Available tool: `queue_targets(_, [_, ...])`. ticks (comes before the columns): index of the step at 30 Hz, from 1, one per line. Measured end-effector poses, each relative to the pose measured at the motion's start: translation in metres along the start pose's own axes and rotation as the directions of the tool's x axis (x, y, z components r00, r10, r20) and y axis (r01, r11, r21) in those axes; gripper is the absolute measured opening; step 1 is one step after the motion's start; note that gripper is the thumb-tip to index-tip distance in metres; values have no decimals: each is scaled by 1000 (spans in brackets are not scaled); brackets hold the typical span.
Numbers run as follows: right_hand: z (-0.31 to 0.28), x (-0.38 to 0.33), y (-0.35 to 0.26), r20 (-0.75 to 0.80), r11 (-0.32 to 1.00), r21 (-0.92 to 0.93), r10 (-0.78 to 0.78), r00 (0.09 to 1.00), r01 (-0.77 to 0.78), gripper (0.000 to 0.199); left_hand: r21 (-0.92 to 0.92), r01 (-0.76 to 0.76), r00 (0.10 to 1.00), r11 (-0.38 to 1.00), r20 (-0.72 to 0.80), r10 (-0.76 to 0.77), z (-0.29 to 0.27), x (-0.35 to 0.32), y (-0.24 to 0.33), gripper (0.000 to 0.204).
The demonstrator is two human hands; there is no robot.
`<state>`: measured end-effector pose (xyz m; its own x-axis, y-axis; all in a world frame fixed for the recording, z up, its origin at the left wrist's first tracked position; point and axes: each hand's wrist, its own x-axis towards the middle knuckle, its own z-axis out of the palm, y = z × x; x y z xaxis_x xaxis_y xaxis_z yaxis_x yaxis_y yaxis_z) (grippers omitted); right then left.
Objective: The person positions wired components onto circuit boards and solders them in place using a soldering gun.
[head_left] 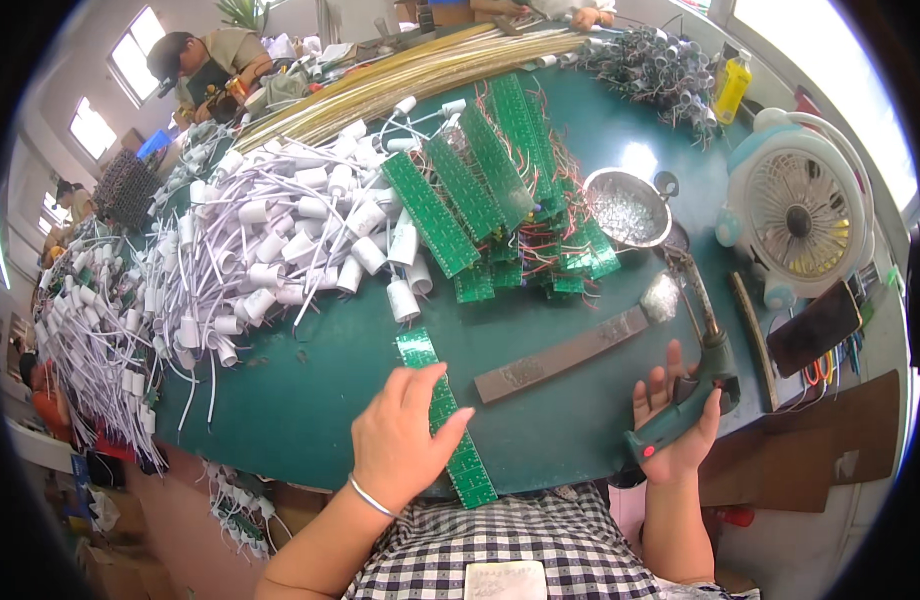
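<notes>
Left hand (398,432) curled over narrow green circuit board (469,470), grip unclear, right hand (686,453) loosely held green-handled metal-nosed tool (716,358).

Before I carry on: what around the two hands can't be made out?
Head view: part of the green board strip, covered by the left hand.
Head view: part of the palm of the right hand, behind the green-handled tool.
Head view: the bottom of the board pile, hidden by boards on top.
Head view: pieces in the metal bowl, too small to identify.
</notes>
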<state>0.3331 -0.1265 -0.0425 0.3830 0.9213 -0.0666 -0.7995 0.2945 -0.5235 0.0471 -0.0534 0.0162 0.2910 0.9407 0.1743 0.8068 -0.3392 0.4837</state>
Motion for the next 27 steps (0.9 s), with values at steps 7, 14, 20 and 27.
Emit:
queue_targets(7, [1,5,2,20,1000,-26,15,1000,-15,40,226,-338,940,914,135,314,31,37,19,46])
queue_targets(14, [-9,5,0,32,1000,-5,-21,999,22,39,168,-359,932,918,19,361,13,36,19,39])
queue_targets(20, [-11,7,1,30,997,-77,-26,999,29,41,115,-322,947,940,48,319,12,9,-5,39])
queue_targets(27, [-15,11,-2,154,992,-125,9,988,10,41,-739,454,818,-498,125,561,-59,-1,16,47])
